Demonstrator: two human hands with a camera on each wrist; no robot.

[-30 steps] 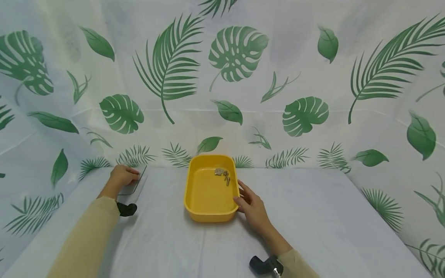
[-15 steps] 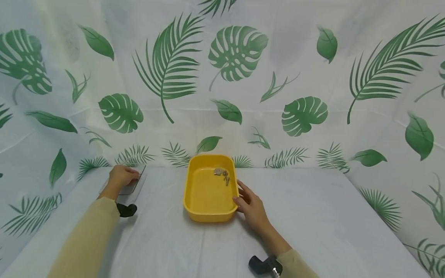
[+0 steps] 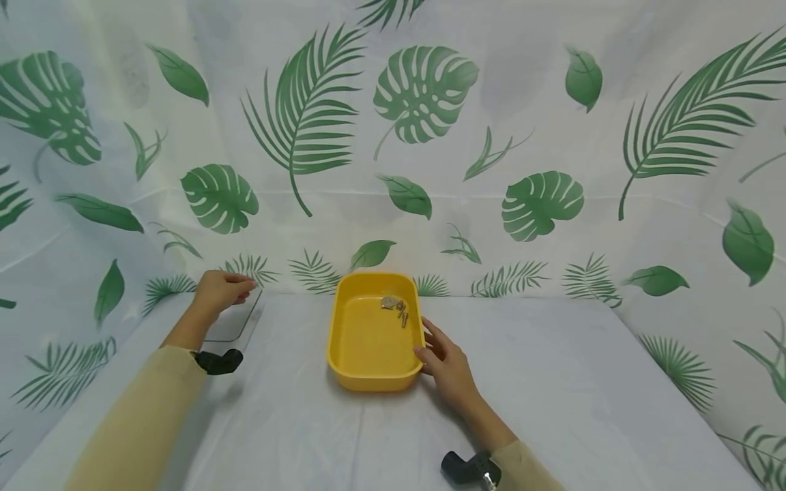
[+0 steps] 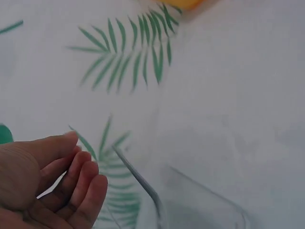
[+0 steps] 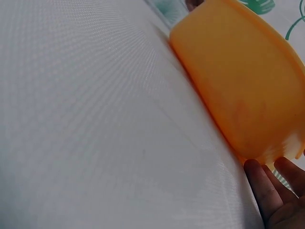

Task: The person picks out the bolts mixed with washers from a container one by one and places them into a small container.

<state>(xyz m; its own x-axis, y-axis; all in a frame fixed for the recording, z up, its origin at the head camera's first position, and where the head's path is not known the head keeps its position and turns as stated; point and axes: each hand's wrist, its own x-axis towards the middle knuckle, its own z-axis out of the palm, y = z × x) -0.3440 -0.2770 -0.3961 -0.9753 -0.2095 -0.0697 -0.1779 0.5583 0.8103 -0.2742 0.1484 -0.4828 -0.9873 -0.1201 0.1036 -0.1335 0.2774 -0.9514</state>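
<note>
Yellow plastic, smooth and round-cornered, the tray [image 3: 376,384] sits level on the table just to the left of the right hand [image 3: 451,368], exactly where I saw it half a second ago. On that side I see fingers against its outer wall and the thumb by its rim, a loose, steadying touch, with no firm clasp. Inside, just across the wall from those fingertips and a little farther out, lie a flat metal plate [image 3: 389,302] with a rounded end and some small screws [image 3: 402,318], dull grey and bunched together.

What has changed is the left hand [image 3: 217,293]: it has risen from the rim of the transparent container [image 3: 232,330] and now hangs above it, apart from it. I take that to mean its work at the rim has paused or finished, while the tray is kept steady. Its thumb and fingertips are drawn close, the gap narrow; I can't tell from my feeds whether something tiny is pinched there.

Below that hand, the container shows thin walls and a dark edge line. Behind everything hangs a white cloth [image 3: 442,204] printed with green leaves
</note>
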